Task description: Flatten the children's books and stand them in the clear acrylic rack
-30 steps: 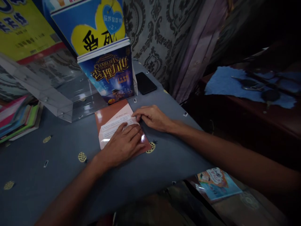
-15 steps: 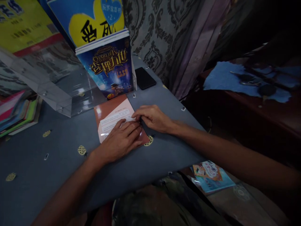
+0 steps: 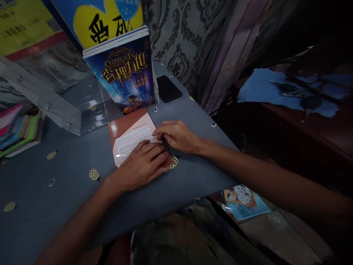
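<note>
A reddish-brown booklet or cover lies on the table, with a pale printed sheet slanted across it. My left hand rests flat on the lower right of the sheet, palm down, its fingers stretched out and slightly apart. At the sheet's right edge, my right hand is closed in a pinch, thumb and index finger together on the paper. The two hands' fingertips nearly meet. Beneath them, the lower right part of the sheet is hidden, and a brown corner shows below my left fingers.
Behind the sheet, a blue book stands in a clear acrylic rack, beside a black phone. Stacked books lie at the left. A dark red surface with blue cloth is at the right; another book lies below the table edge.
The view has shifted slightly, so the table and books appear a little further left and up. Both hands keep nearly the same pose on the sheet.
</note>
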Motion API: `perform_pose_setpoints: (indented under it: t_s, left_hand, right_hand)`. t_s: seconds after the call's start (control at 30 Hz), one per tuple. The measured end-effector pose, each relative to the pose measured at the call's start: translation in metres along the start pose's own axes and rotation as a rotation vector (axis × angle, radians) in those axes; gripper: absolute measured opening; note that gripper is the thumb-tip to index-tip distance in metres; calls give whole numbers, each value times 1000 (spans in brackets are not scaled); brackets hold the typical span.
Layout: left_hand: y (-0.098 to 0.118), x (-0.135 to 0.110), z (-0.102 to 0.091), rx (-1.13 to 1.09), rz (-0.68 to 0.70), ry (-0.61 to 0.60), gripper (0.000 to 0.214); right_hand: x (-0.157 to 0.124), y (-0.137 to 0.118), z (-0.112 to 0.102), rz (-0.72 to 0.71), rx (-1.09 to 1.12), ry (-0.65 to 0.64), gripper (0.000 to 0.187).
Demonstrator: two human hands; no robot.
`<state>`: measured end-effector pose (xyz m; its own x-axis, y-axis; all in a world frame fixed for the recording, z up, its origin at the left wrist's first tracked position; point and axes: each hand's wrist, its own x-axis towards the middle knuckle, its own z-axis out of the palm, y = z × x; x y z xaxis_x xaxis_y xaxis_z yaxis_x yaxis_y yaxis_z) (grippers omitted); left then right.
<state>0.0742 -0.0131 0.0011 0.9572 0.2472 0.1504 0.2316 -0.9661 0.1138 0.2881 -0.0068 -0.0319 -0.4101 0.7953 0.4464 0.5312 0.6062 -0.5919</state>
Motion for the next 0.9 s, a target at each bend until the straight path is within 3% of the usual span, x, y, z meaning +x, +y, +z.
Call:
perform_pose_setpoints:
  t_s: [0.2, 0.4, 0.57, 0.77, 0.9]
  left_hand:
    - [0, -4, -6, -41, 21, -27, 40]
    - [16, 0, -3, 95, 44, 6, 37]
    - [25, -4, -8, 110, 50, -37, 42]
    - [56, -12, -4, 276, -137, -87, 46]
    - [82, -15, 9, 329, -286, -16, 43]
  right_hand:
    - [-3, -8, -1, 2, 6, 6, 31]
    - [-5, -6, -1, 11, 9, -36, 31]
    - [-5, -4, 1, -4, 13, -35, 29]
    - [-6, -6, 3, -47, -28, -18, 31]
    - [-22, -22, 1, -73, -47, -17, 34]
